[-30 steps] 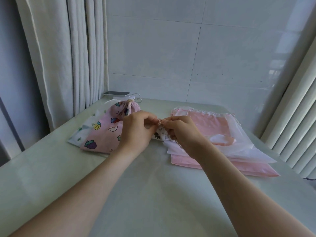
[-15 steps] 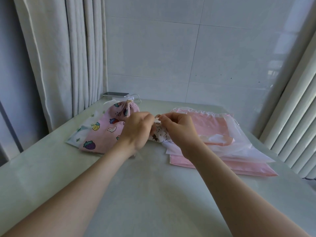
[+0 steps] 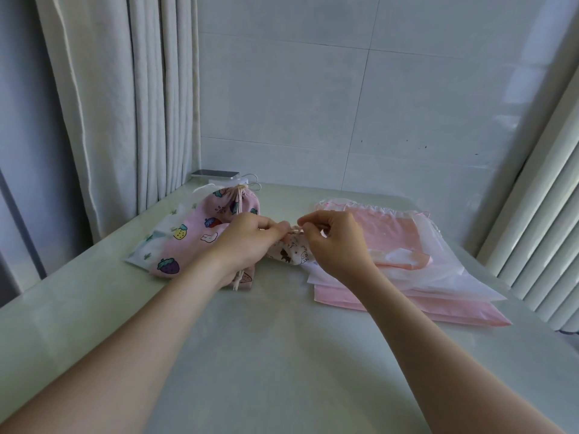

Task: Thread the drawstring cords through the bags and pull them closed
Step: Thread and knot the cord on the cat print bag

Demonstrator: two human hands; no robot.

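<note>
While both hands meet over the middle of the table, we log the one head view.

Surface and room: a glossy pale grey-green tabletop [image 3: 282, 355] is set in a corner. A pale tiled wall [image 3: 313, 89] is behind it, an off-white pleated curtain [image 3: 103, 104] is on the left, and white vertical slats [image 3: 539, 214] are on the right.

Task item: a white animal-print cloth pouch [image 3: 291, 253] sits mid-table between two piles, low over the surface. We cannot tell if it rests on it.

The left hand [image 3: 247, 242] pinches the pouch mouth with thumb and forefinger, the other fingers curled under. The right hand [image 3: 335, 242] pinches a thin beige cord [image 3: 296, 228] at the same mouth, its remaining fingers loosely bent. The fingertips of the two hands nearly touch.

Left pile: a pink fruit-print drawstring bag [image 3: 200, 242], cinched at the top, lies on a white bag with green prints [image 3: 150, 249].

Right pile: a flat stack of pink and translucent plastic drawstring bags [image 3: 407, 245], whose near corner comes close to the table's right edge.

Far left corner: a flat silver device [image 3: 216, 174] with a white cable [image 3: 253, 183] beside it, against the wall.

Edges and room: the left edge runs along the curtain and the far edge meets the tiles. The widest stretch of plain tabletop is nearest us, crossed by the two forearms.
</note>
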